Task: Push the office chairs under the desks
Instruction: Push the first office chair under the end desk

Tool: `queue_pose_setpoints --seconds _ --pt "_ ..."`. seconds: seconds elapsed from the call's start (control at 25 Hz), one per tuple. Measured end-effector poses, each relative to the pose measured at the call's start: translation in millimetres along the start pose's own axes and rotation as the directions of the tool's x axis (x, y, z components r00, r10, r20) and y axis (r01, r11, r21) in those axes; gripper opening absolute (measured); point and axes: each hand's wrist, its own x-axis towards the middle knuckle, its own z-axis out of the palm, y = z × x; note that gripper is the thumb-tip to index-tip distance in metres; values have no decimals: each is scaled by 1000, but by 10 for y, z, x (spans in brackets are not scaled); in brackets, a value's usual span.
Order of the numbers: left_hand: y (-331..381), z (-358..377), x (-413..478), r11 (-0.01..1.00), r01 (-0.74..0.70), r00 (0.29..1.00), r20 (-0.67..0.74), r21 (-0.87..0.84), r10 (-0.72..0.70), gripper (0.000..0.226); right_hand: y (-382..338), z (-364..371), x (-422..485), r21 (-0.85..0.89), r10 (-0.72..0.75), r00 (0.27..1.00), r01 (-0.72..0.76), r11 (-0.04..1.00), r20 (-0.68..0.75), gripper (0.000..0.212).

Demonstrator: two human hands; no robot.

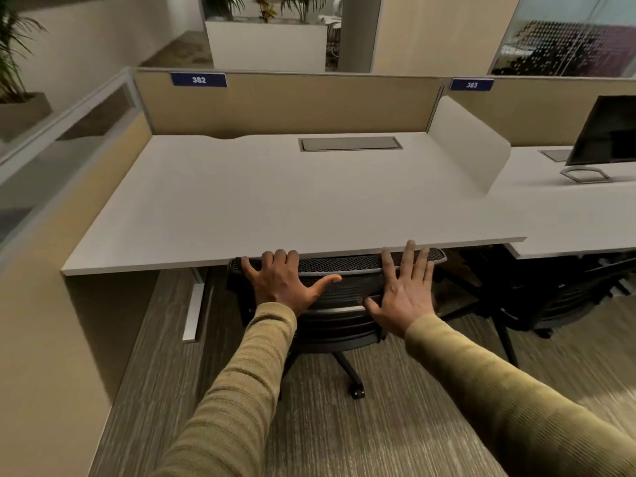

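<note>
A black mesh office chair (330, 297) stands with the top of its backrest right at the front edge of the white table (275, 201), its seat hidden beneath the top. The left hand (282, 280) lies on the upper left of the backrest, fingers curled over the top rim and thumb spread along the mesh. The right hand (406, 290) is spread flat, fingers apart, against the upper right of the backrest, gripping nothing (whether the palm truly touches the mesh cannot be told).

A tan side panel (51, 321) closes off the table on the left, and a metal table leg (194, 304) stands just left of the chair. On the right, a second dark chair (550, 297) sits under the neighbouring table (568, 215), near the first chair's base. A white divider (468, 142) separates the two tabletops; a monitor (605, 129) stands beyond it. Striped carpet (344, 425) lies open behind the chair, one caster (358, 392) showing on it.
</note>
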Motion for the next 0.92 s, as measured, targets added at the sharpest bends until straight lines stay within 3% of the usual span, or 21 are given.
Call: queue_pose_setpoints --seconds 0.4,0.76,0.92 --pt "-74 165 591 1000 -18 1000 -7 18 18 106 -70 -83 525 37 -57 994 53 998 93 132" --pt "255 177 704 998 29 999 38 57 -31 108 324 -263 786 54 -148 968 139 989 202 128" --pt "330 138 685 997 66 996 59 50 -69 105 503 -276 749 117 -265 953 250 961 143 118"
